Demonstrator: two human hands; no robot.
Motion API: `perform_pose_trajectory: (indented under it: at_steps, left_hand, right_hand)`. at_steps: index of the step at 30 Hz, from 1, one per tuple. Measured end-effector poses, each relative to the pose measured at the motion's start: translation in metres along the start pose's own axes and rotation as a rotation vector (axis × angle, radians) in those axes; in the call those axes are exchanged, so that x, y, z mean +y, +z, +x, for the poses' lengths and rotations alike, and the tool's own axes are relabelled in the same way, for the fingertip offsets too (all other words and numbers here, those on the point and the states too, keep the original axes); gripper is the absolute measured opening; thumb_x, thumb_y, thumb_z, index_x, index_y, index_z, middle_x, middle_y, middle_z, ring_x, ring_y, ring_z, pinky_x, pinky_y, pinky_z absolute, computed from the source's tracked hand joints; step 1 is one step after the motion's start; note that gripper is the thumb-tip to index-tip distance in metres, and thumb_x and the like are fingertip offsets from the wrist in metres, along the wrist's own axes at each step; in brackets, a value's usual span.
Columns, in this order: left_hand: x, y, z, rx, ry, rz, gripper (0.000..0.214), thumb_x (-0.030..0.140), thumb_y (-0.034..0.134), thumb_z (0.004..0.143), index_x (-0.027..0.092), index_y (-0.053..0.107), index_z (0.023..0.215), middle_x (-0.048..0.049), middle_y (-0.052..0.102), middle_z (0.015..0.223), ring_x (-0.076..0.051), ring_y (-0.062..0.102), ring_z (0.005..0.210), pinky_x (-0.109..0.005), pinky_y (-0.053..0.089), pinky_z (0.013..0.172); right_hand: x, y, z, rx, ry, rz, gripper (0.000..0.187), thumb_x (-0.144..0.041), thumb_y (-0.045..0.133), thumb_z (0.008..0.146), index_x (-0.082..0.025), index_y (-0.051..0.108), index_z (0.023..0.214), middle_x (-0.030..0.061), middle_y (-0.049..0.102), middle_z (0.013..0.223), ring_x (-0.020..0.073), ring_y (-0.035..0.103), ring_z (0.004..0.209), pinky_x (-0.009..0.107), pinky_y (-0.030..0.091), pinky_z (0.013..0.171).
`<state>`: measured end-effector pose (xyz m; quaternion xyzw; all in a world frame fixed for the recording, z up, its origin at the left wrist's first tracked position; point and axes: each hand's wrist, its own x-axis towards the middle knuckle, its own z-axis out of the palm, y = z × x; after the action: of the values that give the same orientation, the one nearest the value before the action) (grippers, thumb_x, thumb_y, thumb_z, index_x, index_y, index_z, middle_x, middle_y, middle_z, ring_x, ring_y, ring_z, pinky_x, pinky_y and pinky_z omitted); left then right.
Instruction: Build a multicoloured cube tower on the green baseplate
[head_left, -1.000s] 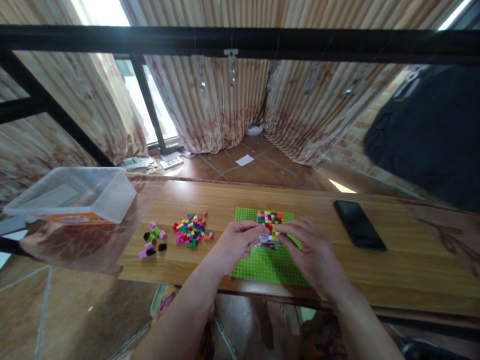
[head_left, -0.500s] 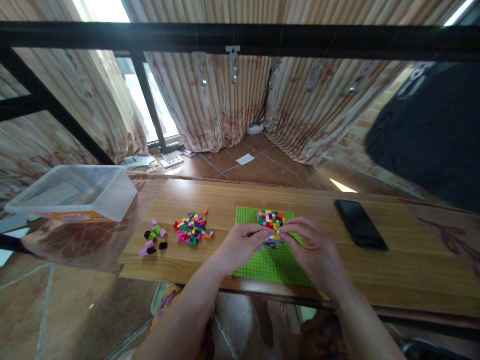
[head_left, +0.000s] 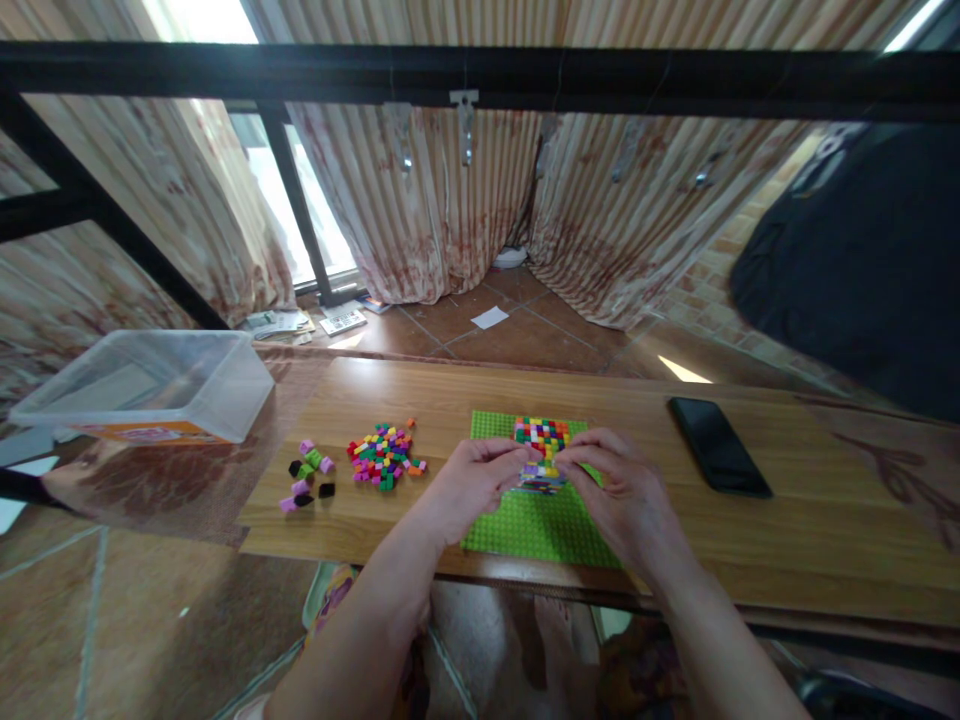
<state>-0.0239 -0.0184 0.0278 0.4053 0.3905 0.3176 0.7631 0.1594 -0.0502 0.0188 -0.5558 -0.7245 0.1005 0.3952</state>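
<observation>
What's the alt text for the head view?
Both hands, left hand and right hand, pinch small coloured bricks over a green baseplate on a wooden table. A loose brick pile lies left; a black phone lies right.

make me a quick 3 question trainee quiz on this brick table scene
1. True or false: the black phone lies on the green baseplate.
2. Which lies farthest toward the person's left? A) the mixed-colour brick pile B) the clear plastic tub C) the phone
3. Fill in: the left hand and right hand meet over a small stack of bricks above the ____ baseplate.

Key
1. False: it lies on the wooden board, to the right of the baseplate and apart from it.
2. B
3. green
</observation>
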Motion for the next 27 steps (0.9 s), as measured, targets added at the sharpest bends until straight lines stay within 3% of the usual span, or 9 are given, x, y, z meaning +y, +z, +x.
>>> perform_pose_trajectory:
  at_steps: [4, 7, 11, 14, 18, 23, 27]
  left_hand:
    - [0.002, -0.006, 0.002, -0.026, 0.021, -0.273, 0.031, 0.036, 0.072, 0.074, 0.011, 0.069, 0.092, 0.0094, 0.031, 0.051, 0.0, 0.018, 0.041, -0.014, 0.011, 0.037]
    - [0.006, -0.007, 0.002, -0.003, 0.045, -0.545, 0.025, 0.031, 0.064, 0.081, 0.009, 0.068, 0.093, 0.0049, 0.044, 0.059, 0.0, 0.032, 0.044, -0.011, 0.025, 0.037]
    - [0.013, -0.002, 0.0, 0.043, 0.027, -0.744, 0.038, 0.038, 0.048, 0.091, 0.006, 0.067, 0.098, -0.0078, 0.063, 0.081, -0.008, 0.058, 0.066, -0.016, 0.051, 0.062]
    - [0.016, 0.002, -0.002, 0.019, 0.035, -0.788, 0.047, 0.045, 0.043, 0.092, 0.004, 0.066, 0.1, -0.0146, 0.067, 0.096, -0.016, 0.065, 0.088, -0.024, 0.053, 0.082]
    - [0.014, 0.005, -0.003, -0.076, 0.032, -0.788, 0.053, 0.052, 0.041, 0.09, 0.006, 0.066, 0.103, -0.0174, 0.066, 0.11, -0.022, 0.062, 0.105, -0.031, 0.049, 0.093]
    - [0.011, 0.008, -0.003, -0.149, 0.006, -0.741, 0.058, 0.055, 0.037, 0.091, 0.009, 0.066, 0.109, -0.0143, 0.067, 0.102, -0.017, 0.063, 0.09, -0.027, 0.049, 0.084]
    - [0.01, 0.009, -0.003, -0.149, 0.012, -0.723, 0.057, 0.055, 0.037, 0.091, 0.009, 0.066, 0.109, -0.0109, 0.067, 0.09, -0.014, 0.06, 0.077, -0.024, 0.049, 0.076]
  right_hand:
    - [0.001, 0.001, 0.0, 0.007, 0.013, -0.012, 0.014, -0.023, 0.059, 0.086, -0.023, 0.07, 0.076, 0.0033, 0.063, 0.083, 0.0191, 0.059, 0.082, 0.035, 0.047, 0.074]
    - [0.004, 0.004, -0.002, 0.031, 0.028, 0.017, 0.012, -0.023, 0.06, 0.086, -0.024, 0.071, 0.078, 0.0032, 0.063, 0.085, 0.0189, 0.059, 0.083, 0.034, 0.048, 0.073]
    - [0.001, 0.007, -0.004, 0.137, 0.012, 0.075, 0.009, -0.025, 0.062, 0.085, -0.025, 0.071, 0.083, 0.0028, 0.064, 0.087, 0.0184, 0.06, 0.083, 0.033, 0.049, 0.073]
    - [-0.008, 0.008, -0.002, 0.212, -0.028, 0.1, 0.009, -0.022, 0.062, 0.086, -0.026, 0.07, 0.087, 0.0028, 0.064, 0.088, 0.0175, 0.061, 0.083, 0.033, 0.049, 0.074]
    - [-0.023, 0.011, 0.001, 0.244, -0.097, 0.067, 0.014, -0.02, 0.059, 0.087, -0.027, 0.069, 0.093, 0.004, 0.065, 0.092, 0.0186, 0.061, 0.087, 0.035, 0.05, 0.077]
    - [-0.031, 0.018, 0.005, 0.196, -0.174, -0.06, 0.021, -0.02, 0.06, 0.087, -0.027, 0.068, 0.105, 0.0061, 0.064, 0.102, 0.0208, 0.058, 0.093, 0.038, 0.049, 0.08]
    - [-0.03, 0.021, 0.008, 0.115, -0.19, -0.125, 0.019, -0.021, 0.057, 0.089, -0.025, 0.07, 0.103, 0.0062, 0.065, 0.097, 0.0214, 0.055, 0.092, 0.038, 0.048, 0.078]
